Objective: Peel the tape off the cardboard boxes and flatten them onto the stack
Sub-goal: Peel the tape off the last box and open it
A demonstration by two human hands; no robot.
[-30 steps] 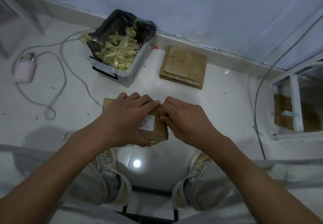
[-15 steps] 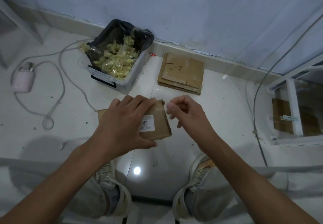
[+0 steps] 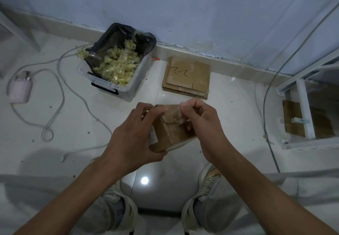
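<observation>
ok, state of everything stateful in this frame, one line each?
cardboard box: still assembled, held above the floor
tape: clear strip, partly peeled
left hand: grips the box
right hand: pinches the tape
stack: flattened boxes by the wall
plastic bin: open, holding crumpled tape

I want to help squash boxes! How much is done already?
Done: some flattened boxes lie in a stack by the wall, and the bin holds crumpled tape. In hand: the left hand holds a small box while the right hand pinches its clear tape. Left: finish peeling, flatten, stack.
</observation>
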